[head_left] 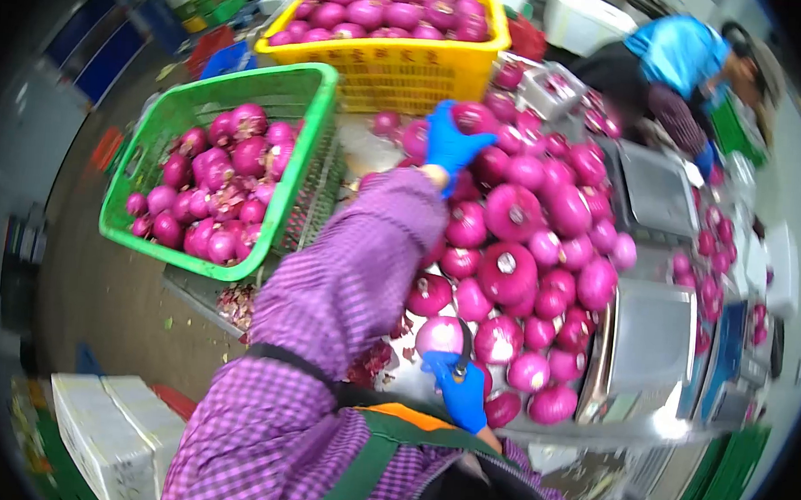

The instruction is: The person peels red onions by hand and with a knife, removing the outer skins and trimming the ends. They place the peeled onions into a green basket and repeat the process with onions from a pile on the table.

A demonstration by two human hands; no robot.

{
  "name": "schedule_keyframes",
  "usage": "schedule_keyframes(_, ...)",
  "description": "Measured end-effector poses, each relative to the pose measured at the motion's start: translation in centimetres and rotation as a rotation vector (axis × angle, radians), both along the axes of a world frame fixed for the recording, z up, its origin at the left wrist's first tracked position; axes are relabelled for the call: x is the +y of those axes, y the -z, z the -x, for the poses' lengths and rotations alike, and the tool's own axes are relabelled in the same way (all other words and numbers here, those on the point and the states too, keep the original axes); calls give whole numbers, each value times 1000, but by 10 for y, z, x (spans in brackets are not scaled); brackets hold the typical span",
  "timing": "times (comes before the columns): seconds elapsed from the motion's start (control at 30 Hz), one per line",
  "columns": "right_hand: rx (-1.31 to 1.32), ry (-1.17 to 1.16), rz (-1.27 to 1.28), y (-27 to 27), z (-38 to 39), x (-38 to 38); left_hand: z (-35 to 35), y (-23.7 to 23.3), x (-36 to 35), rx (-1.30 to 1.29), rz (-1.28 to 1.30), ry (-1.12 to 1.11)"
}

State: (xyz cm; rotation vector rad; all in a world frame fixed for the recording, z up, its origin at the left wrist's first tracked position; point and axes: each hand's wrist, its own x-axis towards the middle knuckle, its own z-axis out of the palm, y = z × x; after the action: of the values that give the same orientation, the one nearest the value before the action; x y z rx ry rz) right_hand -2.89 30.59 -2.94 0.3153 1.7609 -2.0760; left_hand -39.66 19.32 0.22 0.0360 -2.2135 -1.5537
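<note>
My left hand [449,147], in a blue glove, reaches out to the far side of the onion pile, thumb and fingers spread around a red onion [474,118]. Close to my body, my gloved right hand [465,396] is closed around a small tool with a dark, curved upper part [466,341]; its exact kind is unclear. Right by that hand lies a pale, shiny peeled onion [439,337]. A large heap of red onions [513,211] covers the metal table between and beyond both hands.
To the left stands a green crate [277,218] part-filled with onions. A yellow crate [403,78] heaped with onions is at the back. Metal trays [652,328] line the right side. Loose skins [369,361] lie near my body. Another person [679,51] bends over at the upper right.
</note>
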Motion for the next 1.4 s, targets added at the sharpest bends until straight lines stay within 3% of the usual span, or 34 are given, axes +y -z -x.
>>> schedule_keyframes(0.07, -21, 9, -60, -1, 8, 3, 30, 5, 16, 50, 128, -33)
schedule_keyframes(0.13, 42, 29, -19, 6, 17, 4, 47, 6, 30, -48, 329, -78)
schedule_keyframes(0.2, 21, 46, -85, 3, 26, 4, 54, 0, 36, -290, 453, 66)
schedule_keyframes(0.27, 61, 46, -85, 2, 33, 1, 64, 30, 43, -286, 522, 82)
schedule_keyframes(0.33, 89, 17, -51, 0, 36, -3, 57, 51, 44, -278, 362, 76)
schedule_keyframes(0.47, 256, 52, 129, 7, 38, -12, -57, 56, 21, -28, -115, 56)
schedule_keyframes(0.57, 344, 23, 176, -5, 46, -22, -174, 41, -44, -46, -224, 192)
schedule_keyframes(0.63, 382, 25, 195, -14, 54, -32, -241, 40, -101, -336, -402, 347)
schedule_keyframes(0.67, 378, 16, 199, -14, 57, -36, -269, 13, -138, -419, -451, 519)
schedule_keyframes(0.7, 339, -12, 206, -11, 61, -38, -285, -22, -178, -686, -154, 677)
schedule_keyframes(0.8, 257, -53, 203, -5, 69, -57, -320, -97, -275, -739, -284, 992)
schedule_keyframes(0.87, 254, -104, 254, -2, 76, -76, -312, -158, -332, -755, -142, 806)
schedule_keyframes(0.9, 242, -123, 246, -1, 79, -85, -306, -166, -364, -554, 7, 635)
schedule_keyframes(0.93, 238, -119, 241, 0, 81, -94, -291, -180, -381, -630, -70, 360)
schedule_keyframes(0.97, 211, -105, 224, 1, 83, -102, -270, -177, -409, -534, -78, 200)
schedule_keyframes(1.07, 161, -69, 203, 1, 88, -122, -197, -119, -523, -383, 496, -126)
schedule_keyframes(1.13, 89, -10, 223, -6, 91, -135, -156, -62, -610, -380, 1130, -216)
schedule_keyframes(1.23, 92, 45, 180, -9, 94, -148, -114, -33, -654, -726, 1272, -293)
schedule_keyframes(1.33, 47, 110, 125, -10, 95, -157, -99, -7, -660, -816, 1318, -339)
schedule_keyframes(1.4, 32, 151, 107, -8, 97, -162, -92, 6, -660, -739, 1333, -370)
